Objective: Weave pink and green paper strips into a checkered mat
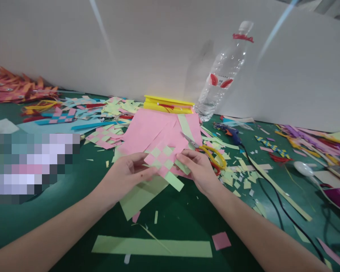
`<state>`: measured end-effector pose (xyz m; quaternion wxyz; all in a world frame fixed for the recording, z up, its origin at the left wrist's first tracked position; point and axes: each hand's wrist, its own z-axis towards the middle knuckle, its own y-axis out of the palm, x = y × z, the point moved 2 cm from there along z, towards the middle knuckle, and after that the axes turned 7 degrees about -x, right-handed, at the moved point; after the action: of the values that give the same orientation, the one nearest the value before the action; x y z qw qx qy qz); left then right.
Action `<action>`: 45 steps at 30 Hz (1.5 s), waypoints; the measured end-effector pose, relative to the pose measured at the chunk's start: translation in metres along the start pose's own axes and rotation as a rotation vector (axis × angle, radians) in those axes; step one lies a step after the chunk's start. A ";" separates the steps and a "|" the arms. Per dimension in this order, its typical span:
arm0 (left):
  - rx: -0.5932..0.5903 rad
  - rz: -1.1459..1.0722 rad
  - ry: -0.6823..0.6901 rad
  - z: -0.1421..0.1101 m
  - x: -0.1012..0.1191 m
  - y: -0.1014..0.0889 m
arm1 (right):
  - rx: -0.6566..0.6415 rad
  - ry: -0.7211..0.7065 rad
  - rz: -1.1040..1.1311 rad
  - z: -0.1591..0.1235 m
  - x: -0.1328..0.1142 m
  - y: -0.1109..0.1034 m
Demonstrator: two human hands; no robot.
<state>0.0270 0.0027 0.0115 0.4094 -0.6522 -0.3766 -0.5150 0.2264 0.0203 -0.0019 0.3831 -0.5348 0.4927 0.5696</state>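
Note:
Between my two hands is a small woven piece of pink and pale green paper strips (162,158), with one green strip end sticking out at its lower right. My left hand (132,168) pinches its left side between thumb and fingers. At its right side, my right hand (197,164) is closed on a green strip end of the weave. Beneath the hands lie pink paper sheets (147,126) and a pale green sheet (143,198). Scissors with yellow handles (215,155) rest just past my right hand, their blades over the pink paper.
A plastic bottle (223,75) stands tilted in view by the grey wall, beside a yellow holder (170,105). A blue glue gun (229,132) trails a black cord rightward. Paper scraps (240,177) litter the green table. One long green strip (153,245) lies in front.

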 end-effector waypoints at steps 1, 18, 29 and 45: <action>0.018 0.005 -0.003 0.000 0.000 -0.001 | 0.011 -0.019 -0.007 0.000 0.000 -0.001; 0.071 -0.302 -0.109 0.001 0.000 -0.001 | -0.128 -0.039 0.053 0.000 -0.002 0.001; 0.021 -0.299 -0.120 0.002 -0.005 -0.002 | -0.126 0.017 -0.100 -0.002 0.001 0.003; 0.142 -0.265 -0.119 0.001 0.000 -0.004 | -0.042 -0.148 -0.281 -0.010 0.002 0.004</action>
<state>0.0238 0.0050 0.0119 0.3600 -0.5954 -0.5184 -0.4971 0.2242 0.0099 -0.0029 0.4830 -0.5629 0.3715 0.5585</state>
